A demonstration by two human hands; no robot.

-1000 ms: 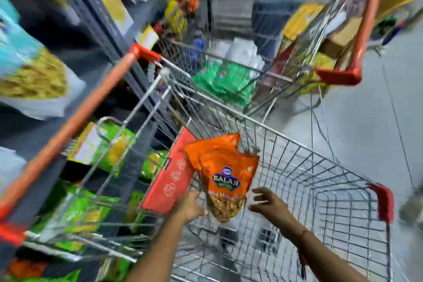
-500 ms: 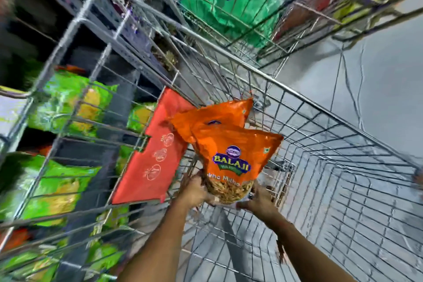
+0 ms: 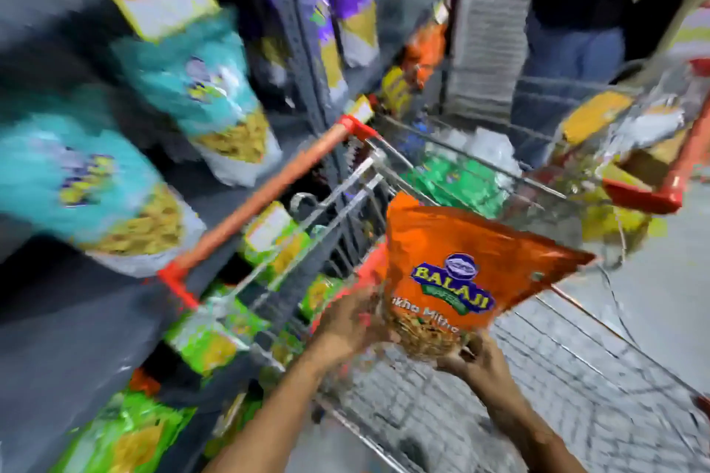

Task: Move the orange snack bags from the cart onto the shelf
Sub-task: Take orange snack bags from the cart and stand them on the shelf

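left hand (image 3: 347, 323) | right hand (image 3: 478, 359) | both apparently grasping orange snack bag (image 3: 457, 273) bottom

We stand in a shop aisle: dark metal shelving (image 3: 303, 50) along our left carries rows of packaged snack bags (image 3: 215, 104), and wire shopping carts (image 3: 576, 376) with orange handles (image 3: 269, 188) hold more stock.
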